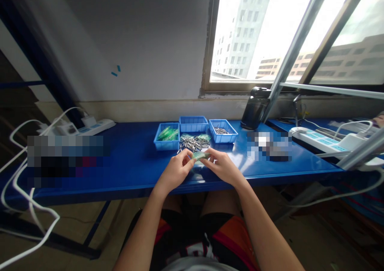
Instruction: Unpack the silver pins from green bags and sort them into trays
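In the head view, the left hand (177, 167) and right hand (222, 165) are pinched on opposite ends of a small green bag (201, 155), above the near part of the blue tabletop (132, 159). The work looks partway along: green packets (168, 133) lie in the left blue tray (166, 145), while a heap of metal pieces (194, 143) lies loose just beyond the hands and more fill part of the right blue tray (226, 138). The bag's long axis runs roughly left to right; which end opens cannot be told.
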`<state>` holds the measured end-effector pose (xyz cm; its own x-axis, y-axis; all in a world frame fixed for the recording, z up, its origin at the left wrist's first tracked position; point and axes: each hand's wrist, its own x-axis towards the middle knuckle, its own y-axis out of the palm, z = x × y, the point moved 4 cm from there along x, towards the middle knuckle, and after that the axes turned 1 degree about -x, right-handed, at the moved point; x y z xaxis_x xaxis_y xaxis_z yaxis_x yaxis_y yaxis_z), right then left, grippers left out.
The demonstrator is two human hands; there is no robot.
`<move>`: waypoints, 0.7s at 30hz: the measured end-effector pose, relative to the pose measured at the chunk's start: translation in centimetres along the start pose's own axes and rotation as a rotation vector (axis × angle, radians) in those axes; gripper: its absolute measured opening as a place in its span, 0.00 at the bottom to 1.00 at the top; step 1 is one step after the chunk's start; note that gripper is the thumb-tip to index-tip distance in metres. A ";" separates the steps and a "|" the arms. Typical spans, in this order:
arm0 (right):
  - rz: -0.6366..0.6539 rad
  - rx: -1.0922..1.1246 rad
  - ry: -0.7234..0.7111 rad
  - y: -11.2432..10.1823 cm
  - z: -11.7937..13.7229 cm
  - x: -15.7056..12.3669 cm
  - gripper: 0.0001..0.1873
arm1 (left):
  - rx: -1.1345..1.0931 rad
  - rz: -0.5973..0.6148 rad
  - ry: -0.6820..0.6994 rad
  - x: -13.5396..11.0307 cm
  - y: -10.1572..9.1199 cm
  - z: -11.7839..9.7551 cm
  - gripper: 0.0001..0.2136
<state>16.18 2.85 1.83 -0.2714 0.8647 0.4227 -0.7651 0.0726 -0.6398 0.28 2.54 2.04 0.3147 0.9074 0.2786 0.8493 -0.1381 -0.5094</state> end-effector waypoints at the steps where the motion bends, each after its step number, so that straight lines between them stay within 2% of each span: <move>1: -0.001 0.000 -0.002 0.0 0.0 0.0 0.06 | -0.001 0.000 0.001 0.0 0.0 0.1 0.09; 9: -0.010 0.010 0.002 0.0 -0.1 0.0 0.07 | -0.024 0.000 0.010 0.0 0.0 0.4 0.11; 21: -0.009 0.011 0.009 0.0 0.0 -0.1 0.07 | -0.019 -0.017 0.008 0.1 0.0 0.8 0.09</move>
<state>16.20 2.81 1.80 -0.2590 0.8684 0.4229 -0.7740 0.0753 -0.6287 0.01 2.99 1.37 0.3037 0.9064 0.2937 0.8623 -0.1303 -0.4893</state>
